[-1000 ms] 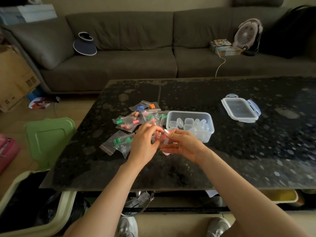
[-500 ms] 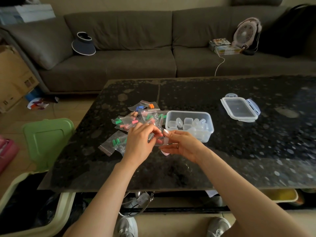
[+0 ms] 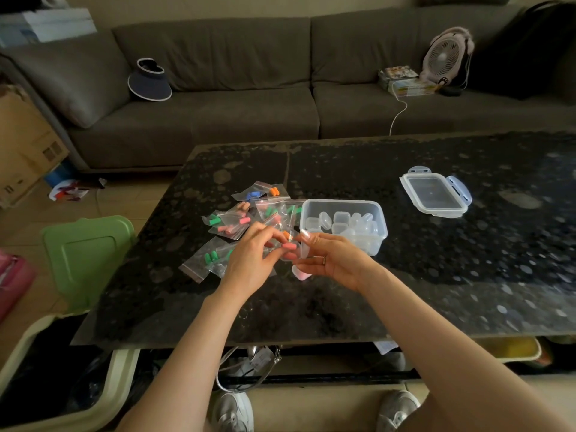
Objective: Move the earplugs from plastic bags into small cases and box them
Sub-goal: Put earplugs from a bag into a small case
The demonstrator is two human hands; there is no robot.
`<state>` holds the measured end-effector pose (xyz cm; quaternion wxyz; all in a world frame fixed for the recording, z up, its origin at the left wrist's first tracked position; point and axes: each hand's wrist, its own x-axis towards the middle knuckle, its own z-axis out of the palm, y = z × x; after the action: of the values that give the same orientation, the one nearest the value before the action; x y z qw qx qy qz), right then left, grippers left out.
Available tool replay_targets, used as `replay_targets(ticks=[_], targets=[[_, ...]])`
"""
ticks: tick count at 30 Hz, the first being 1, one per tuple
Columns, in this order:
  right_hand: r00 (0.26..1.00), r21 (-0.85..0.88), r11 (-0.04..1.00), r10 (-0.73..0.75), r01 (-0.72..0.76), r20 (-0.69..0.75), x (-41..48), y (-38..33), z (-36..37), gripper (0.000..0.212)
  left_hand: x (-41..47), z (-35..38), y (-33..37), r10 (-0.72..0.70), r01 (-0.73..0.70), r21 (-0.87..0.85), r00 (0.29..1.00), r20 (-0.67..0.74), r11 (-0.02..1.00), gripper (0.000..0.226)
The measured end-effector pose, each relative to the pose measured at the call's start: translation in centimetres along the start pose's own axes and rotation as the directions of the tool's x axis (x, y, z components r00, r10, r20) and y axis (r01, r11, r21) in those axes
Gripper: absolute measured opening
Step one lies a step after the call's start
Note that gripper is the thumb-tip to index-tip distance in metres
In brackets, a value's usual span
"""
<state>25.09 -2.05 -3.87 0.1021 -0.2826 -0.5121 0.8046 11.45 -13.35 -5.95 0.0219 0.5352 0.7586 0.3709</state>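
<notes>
**Fig. Loading a pink earplug into a small case beside the clear box**

Both hands meet just in front of the left corner of the clear box [image 3: 343, 201]. My left hand [image 3: 249, 260] pinches a pink earplug [image 3: 288, 245] between thumb and forefinger. My right hand [image 3: 332, 260] grips a small case [image 3: 296, 252], fingers curled round it, with its mouth apparently turned toward the plug.

To do this step well, I would hold the case steady and squeeze the foam slightly so it clears the rim. I would then push it in lengthwise and close the case before letting go.

The plug looks like soft, matte, blunt-ended foam that should spring back. The case is hard, translucent plastic with rounded corners, probably slippery, much like the clear ones heaped inside the box.

Left of the box lie the plastic bags [image 3: 229, 222], thin and crinkled, with green, pink, blue and orange plugs showing through. Well right of the box rests its lid [image 3: 434, 194], flat, with clip tabs.
</notes>
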Motion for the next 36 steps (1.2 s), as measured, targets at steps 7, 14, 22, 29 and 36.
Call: replay_targets(ticks=[7,14,22,29,36], targets=[[1.0,-0.067,0.998,-0.02,0.019,-0.009,0.3,0.3,0.0,0.034,-0.1,-0.1,0.2,-0.106,0.121,-0.149,0.989,0.105,0.981,0.019],[0.997,-0.061,0.996,-0.07,0.071,0.011,0.7,0.7,-0.6,0.023,-0.2,-0.3,0.5,-0.159,0.209,-0.338,0.973,0.17,0.918,0.026],[0.999,-0.199,0.98,-0.007,-0.001,-0.038,1.0,1.1,0.3,0.023,0.1,-0.7,0.3,-0.27,0.286,-0.339,0.958,0.093,0.896,0.025],[0.995,-0.216,0.976,0.002,-0.024,-0.098,1.4,1.5,0.8,0.024,-0.6,-0.9,-4.6,-0.499,0.559,0.38,0.829,-0.252,0.737,0.054],[0.962,-0.261,0.965,-0.092,0.022,-0.257,1.9,1.8,1.2,0.022,-0.8,0.8,-5.6,-0.568,0.522,0.451,0.822,-0.039,0.724,0.071]])
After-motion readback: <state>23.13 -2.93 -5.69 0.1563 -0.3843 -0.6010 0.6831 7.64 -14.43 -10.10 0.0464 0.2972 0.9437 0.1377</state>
